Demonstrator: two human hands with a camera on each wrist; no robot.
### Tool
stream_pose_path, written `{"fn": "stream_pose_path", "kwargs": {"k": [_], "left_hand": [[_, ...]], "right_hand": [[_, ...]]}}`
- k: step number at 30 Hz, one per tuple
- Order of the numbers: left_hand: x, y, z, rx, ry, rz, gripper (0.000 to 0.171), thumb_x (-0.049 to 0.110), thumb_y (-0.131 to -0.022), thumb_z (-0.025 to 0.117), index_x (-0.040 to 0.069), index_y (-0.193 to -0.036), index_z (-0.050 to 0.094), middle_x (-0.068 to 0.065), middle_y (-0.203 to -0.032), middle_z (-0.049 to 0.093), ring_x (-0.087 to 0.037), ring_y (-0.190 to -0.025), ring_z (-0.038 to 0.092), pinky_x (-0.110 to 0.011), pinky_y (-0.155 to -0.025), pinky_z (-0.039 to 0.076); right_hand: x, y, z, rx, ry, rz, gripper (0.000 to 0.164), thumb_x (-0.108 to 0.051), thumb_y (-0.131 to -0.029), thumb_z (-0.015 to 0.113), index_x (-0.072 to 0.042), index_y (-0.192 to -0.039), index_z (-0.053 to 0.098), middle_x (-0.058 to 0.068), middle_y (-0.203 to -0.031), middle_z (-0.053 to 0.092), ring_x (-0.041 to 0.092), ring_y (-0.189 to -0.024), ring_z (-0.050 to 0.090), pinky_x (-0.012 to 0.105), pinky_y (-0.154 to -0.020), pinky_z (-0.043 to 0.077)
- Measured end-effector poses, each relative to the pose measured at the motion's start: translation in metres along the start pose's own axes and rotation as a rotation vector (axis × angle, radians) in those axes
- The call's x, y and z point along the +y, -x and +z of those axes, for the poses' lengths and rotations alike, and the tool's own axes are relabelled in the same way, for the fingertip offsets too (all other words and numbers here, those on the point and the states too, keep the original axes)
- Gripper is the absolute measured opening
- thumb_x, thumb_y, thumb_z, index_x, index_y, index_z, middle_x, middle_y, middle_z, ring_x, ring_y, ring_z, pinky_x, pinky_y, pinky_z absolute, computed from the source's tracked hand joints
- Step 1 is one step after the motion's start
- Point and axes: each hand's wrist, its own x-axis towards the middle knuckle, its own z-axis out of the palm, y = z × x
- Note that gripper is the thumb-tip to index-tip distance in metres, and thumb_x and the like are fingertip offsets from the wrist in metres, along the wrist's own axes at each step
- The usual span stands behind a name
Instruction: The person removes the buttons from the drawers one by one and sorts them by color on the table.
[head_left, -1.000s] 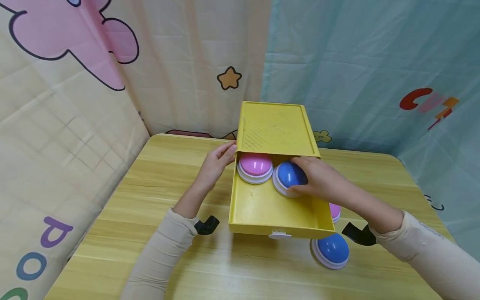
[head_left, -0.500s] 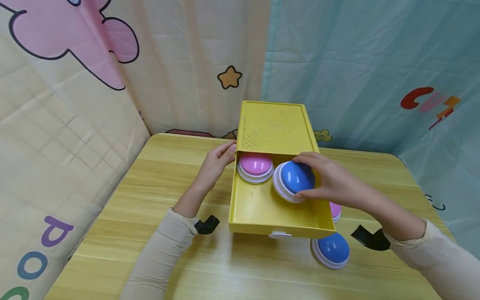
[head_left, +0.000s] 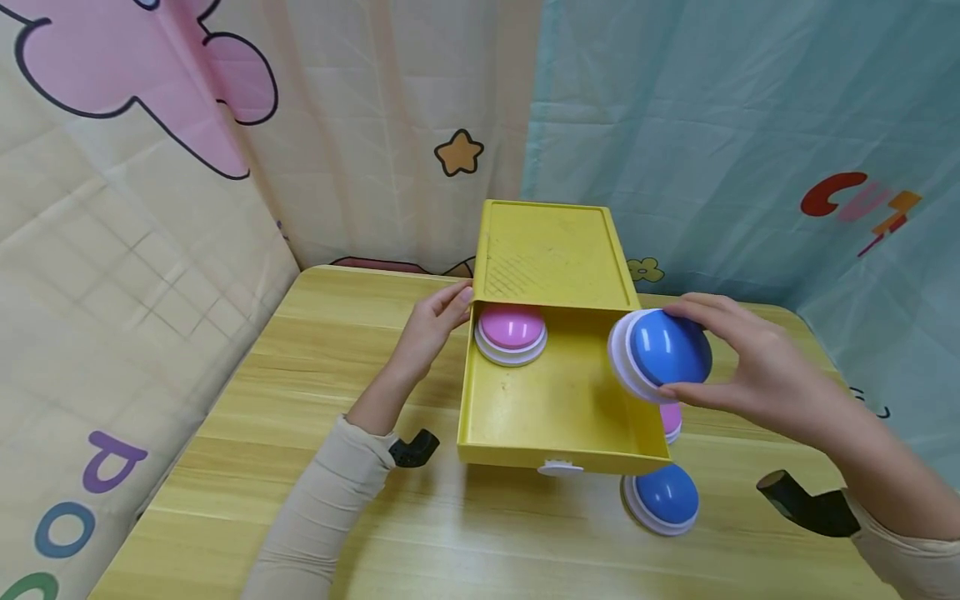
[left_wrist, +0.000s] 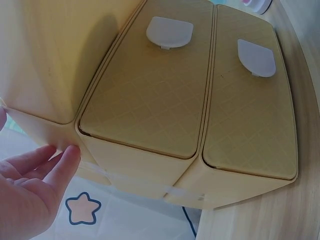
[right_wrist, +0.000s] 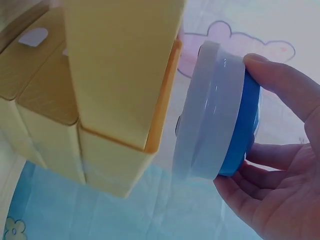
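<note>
Blue button [head_left: 670, 347] moved rightward, right hand [head_left: 776, 377] gripping it, wall letter "o" [head_left: 41, 532]

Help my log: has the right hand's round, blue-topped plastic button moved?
Yes, rightward: the button, earlier inside the yellow plastic drawer, now hides part of its right wall.

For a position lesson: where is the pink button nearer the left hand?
In the head view, the pink button sits in the yellow drawer, by its left wall, near the cabinet.
</note>
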Motion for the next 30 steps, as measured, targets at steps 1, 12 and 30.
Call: {"fn": "stream_pose_path", "kwargs": {"k": [1,12,30], "left_hand": [[0.0,0.0,0.0,-0.001,0.0,0.001,0.046,0.027,-0.093,0.05,-0.004,-0.128,0.046,-0.014,-0.13,0.046,-0.02,-0.115,0.047,-0.038,-0.094,0.041],[0.0,0.0,0.0,-0.005,-0.02,-0.006,0.047,0.029,-0.093,0.05,-0.002,-0.128,0.047,-0.012,-0.129,0.047,-0.018,-0.115,0.047,-0.028,-0.09,0.044],[0.0,0.0,0.001,0.0,-0.01,-0.002,0.046,0.026,-0.094,0.049,-0.004,-0.129,0.045,-0.014,-0.13,0.046,-0.02,-0.115,0.047,-0.029,-0.091,0.044]], "right_hand": [[0.003,0.005,-0.001,0.008,0.009,0.008,0.078,-0.02,-0.056,0.087,-0.004,-0.124,0.051,0.012,-0.121,0.047,0.032,-0.103,0.046,0.049,-0.067,0.051],[0.043,0.059,0.004,0.041,0.042,0.262,0.079,-0.021,-0.056,0.087,0.002,-0.122,0.048,0.022,-0.119,0.044,0.043,-0.098,0.041,0.064,-0.063,0.044],[0.108,0.13,0.058,-0.175,-0.013,0.493,0.078,-0.027,-0.062,0.082,0.013,-0.116,0.044,0.031,-0.11,0.045,0.046,-0.092,0.047,0.058,-0.069,0.046]]}}
